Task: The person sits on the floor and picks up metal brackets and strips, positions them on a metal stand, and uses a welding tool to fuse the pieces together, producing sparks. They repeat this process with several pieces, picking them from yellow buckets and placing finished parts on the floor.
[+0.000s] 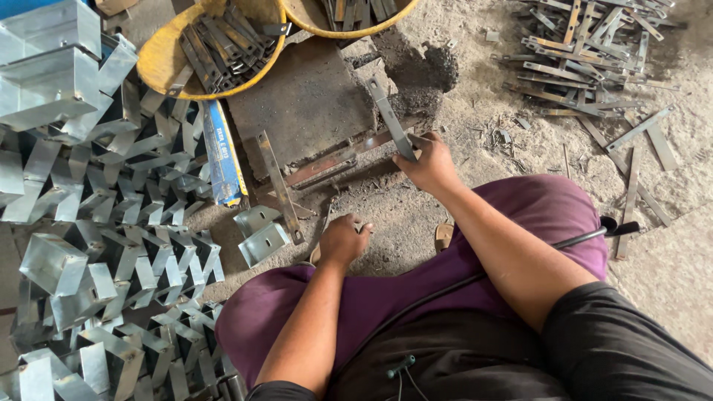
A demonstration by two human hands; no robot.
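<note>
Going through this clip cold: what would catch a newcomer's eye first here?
Probably the big heap of shiny folded metal brackets filling the left side. Next, the right hand at centre gripping a flat metal strip that leans over a dark slab, while the left hand rests on the dusty floor. Two yellow basins of dark metal pieces sit at the top, and loose metal strips lie scattered at the upper right.

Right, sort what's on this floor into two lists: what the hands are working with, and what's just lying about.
In hand:
- right hand gripping a flat metal strip
- left hand down on the floor by a long flat bar
- dark slab that the strips lie against

Lying about:
- yellow basins of strips
- loose strip pile
- shiny bent brackets
- blue box
</note>
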